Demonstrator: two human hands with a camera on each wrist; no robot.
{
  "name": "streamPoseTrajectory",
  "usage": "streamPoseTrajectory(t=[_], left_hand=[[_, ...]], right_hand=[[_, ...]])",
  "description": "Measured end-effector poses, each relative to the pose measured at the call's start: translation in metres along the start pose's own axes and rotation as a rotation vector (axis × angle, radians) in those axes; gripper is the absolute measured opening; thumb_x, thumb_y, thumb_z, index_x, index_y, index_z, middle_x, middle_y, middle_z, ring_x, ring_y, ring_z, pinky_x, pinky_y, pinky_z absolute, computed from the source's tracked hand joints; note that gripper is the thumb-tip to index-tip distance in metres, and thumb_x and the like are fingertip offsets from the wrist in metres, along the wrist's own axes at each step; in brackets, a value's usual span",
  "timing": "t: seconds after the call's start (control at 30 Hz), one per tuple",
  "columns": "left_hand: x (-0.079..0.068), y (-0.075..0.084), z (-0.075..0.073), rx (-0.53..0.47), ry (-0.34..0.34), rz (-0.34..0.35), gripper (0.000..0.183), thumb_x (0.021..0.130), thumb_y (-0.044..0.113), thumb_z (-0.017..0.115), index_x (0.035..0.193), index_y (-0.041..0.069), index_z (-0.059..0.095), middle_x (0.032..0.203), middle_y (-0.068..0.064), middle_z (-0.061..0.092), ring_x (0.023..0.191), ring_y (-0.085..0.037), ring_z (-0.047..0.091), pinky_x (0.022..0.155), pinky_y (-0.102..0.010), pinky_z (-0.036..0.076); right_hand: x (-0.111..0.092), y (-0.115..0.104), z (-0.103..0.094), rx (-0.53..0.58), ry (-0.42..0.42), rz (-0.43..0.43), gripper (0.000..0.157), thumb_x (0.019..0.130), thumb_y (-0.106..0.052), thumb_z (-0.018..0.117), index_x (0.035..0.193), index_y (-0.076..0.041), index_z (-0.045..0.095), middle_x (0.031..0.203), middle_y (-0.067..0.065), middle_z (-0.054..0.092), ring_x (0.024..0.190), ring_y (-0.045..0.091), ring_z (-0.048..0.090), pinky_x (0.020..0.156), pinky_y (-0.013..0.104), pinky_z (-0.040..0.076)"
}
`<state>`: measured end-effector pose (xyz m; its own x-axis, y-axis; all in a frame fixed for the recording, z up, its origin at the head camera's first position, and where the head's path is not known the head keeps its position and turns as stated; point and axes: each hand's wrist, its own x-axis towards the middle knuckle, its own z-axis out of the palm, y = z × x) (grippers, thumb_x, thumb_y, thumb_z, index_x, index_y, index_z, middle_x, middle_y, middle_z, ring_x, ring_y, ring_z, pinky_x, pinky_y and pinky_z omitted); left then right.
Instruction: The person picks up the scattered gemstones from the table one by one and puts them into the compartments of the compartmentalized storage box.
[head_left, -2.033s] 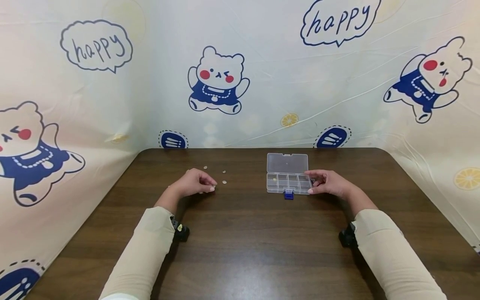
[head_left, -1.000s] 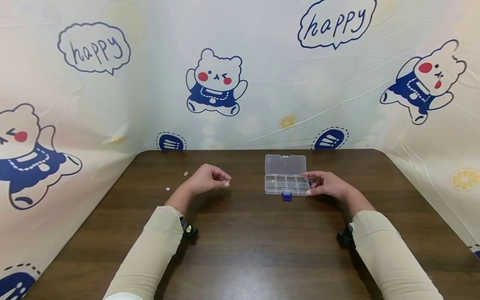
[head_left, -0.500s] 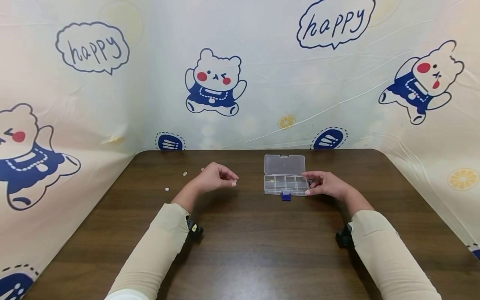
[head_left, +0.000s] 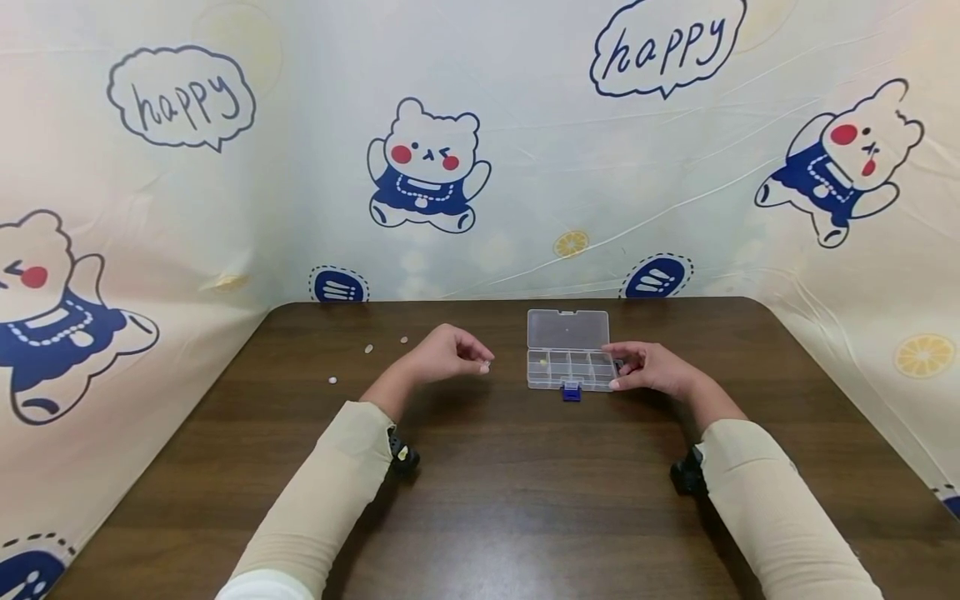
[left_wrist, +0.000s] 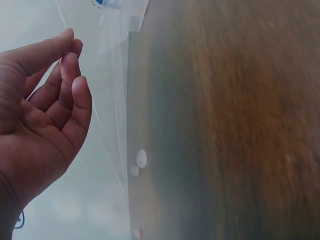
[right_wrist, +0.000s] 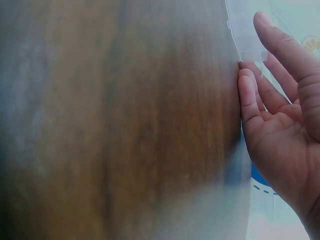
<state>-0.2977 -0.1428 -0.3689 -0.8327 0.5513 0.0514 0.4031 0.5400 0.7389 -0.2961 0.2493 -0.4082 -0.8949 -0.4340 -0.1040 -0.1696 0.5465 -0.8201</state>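
Observation:
Above the table, my left hand (head_left: 453,354) pinches a tiny whitish piece (head_left: 487,363) between thumb and fingertips, left of a clear compartment box (head_left: 549,385). The piece's exact kind is too small to tell. The box lies with its clear lid (head_left: 568,330) laid back and a blue latch (head_left: 572,392) at its front. A small yellowish item (head_left: 544,362) sits in a left compartment. My right hand (head_left: 654,368) grips the box's right end, thumb at the front corner and forefinger at the back. In the right wrist view, the box's end (right_wrist: 250,42) shows beside the thumb.
Three small whitish pieces lie on the wooden table (head_left: 487,483) at the left: one nearer (head_left: 332,380), another piece (head_left: 368,348) behind it, and a third piece (head_left: 403,340) farther back. A printed cloth (head_left: 525,167) hangs behind the table and at both sides.
My left hand has risen from among the loose pieces and moved right toward the box, carrying a small piece. My right hand stays at the box's right end.

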Motion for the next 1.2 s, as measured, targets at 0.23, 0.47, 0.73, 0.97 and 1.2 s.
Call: streamPoseTrajectory(t=[0.23,0.47,0.73,0.97,1.2], left_hand=[[0.009,0.008,0.004,0.028,-0.022,0.011,0.020,0.085,0.013,0.077,0.102,0.002,0.076,0.084,0.003,0.071,0.078,-0.016,0.060,0.073,-0.030,0.051],[0.020,0.017,0.007,0.044,-0.041,0.002,0.017,0.085,0.014,0.077,0.100,0.006,0.077,0.085,0.003,0.071,0.078,-0.017,0.059,0.073,-0.030,0.052],[0.034,0.028,0.015,0.055,-0.072,0.036,0.018,0.085,0.015,0.078,0.100,0.005,0.077,0.084,0.003,0.071,0.076,-0.018,0.059,0.072,-0.028,0.052],[0.046,0.034,0.024,0.070,-0.095,0.089,0.018,0.084,0.011,0.077,0.100,0.002,0.076,0.080,0.002,0.070,0.074,-0.015,0.058,0.070,-0.026,0.051],[0.058,0.042,0.032,0.103,-0.131,0.117,0.017,0.085,0.010,0.076,0.100,0.002,0.076,0.081,0.002,0.070,0.073,-0.012,0.057,0.069,-0.024,0.049]], right_hand=[[-0.001,-0.001,0.001,0.000,-0.003,0.000,0.071,0.081,-0.022,0.081,0.142,-0.007,0.049,0.133,0.019,0.051,0.102,0.028,0.051,0.086,0.034,0.046],[0.000,-0.001,0.001,0.010,-0.008,0.007,0.071,0.081,-0.022,0.081,0.143,-0.007,0.049,0.133,0.019,0.051,0.102,0.028,0.050,0.086,0.033,0.046],[0.000,0.000,0.001,0.029,-0.006,0.005,0.071,0.080,-0.020,0.082,0.142,-0.007,0.049,0.135,0.020,0.050,0.103,0.029,0.050,0.085,0.032,0.047],[0.001,0.001,0.000,0.034,-0.002,0.007,0.071,0.080,-0.020,0.082,0.142,-0.007,0.050,0.134,0.020,0.051,0.102,0.029,0.050,0.085,0.032,0.046],[0.000,-0.001,0.000,0.024,-0.004,0.010,0.071,0.081,-0.020,0.081,0.142,-0.006,0.049,0.134,0.020,0.051,0.102,0.029,0.050,0.085,0.031,0.047]])
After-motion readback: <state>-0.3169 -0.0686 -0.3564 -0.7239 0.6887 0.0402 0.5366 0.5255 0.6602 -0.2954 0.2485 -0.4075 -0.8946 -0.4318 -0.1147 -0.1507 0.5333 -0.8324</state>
